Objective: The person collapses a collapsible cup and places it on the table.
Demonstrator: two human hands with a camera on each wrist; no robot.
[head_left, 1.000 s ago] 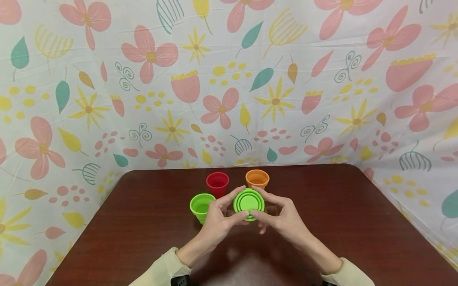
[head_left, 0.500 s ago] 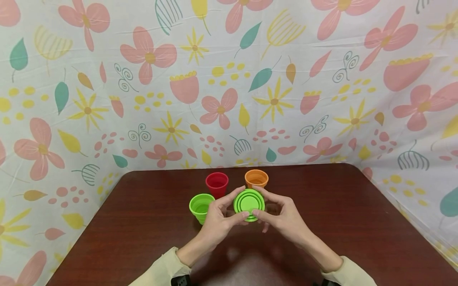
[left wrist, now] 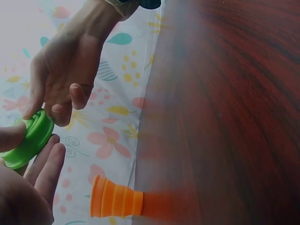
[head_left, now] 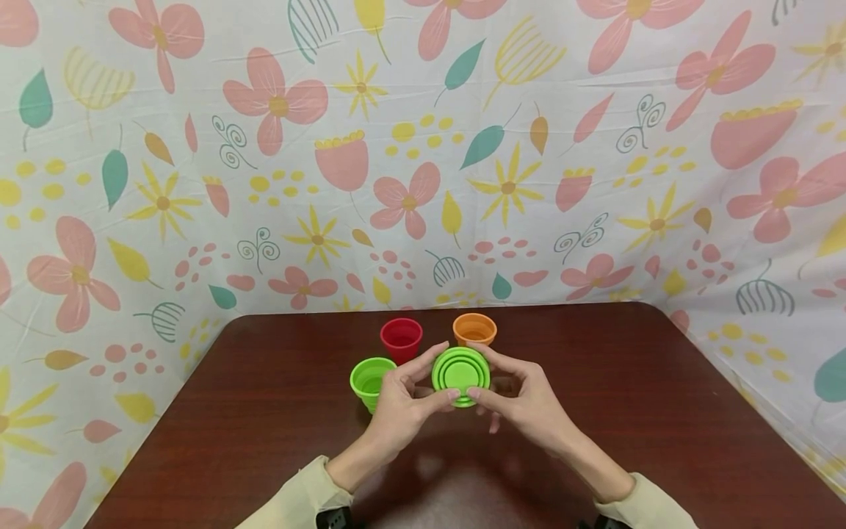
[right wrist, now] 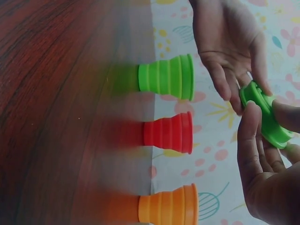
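Between both hands, raised above the table, is a green collapsible cup folded flat into concentric rings, its round face turned toward the head camera. My left hand pinches its left edge, thumb on the near face and fingers at the rim. The right hand pinches the opposite edge the same way, and the two thumbs nearly meet at the bottom. In the left wrist view the folded cup appears edge-on as a thick disc. The right wrist view also shows the folded cup gripped from both sides.
A second green cup, expanded, stands upright left of the hands and is partly covered by the left one. Behind are a red cup and an orange cup, both expanded. The dark wooden table ends at a flowered cloth.
Both hands keep their grip on the folded cup, which has tilted slightly. Some of the right hand's lower fingers have shifted a little. The standing cups stay put.
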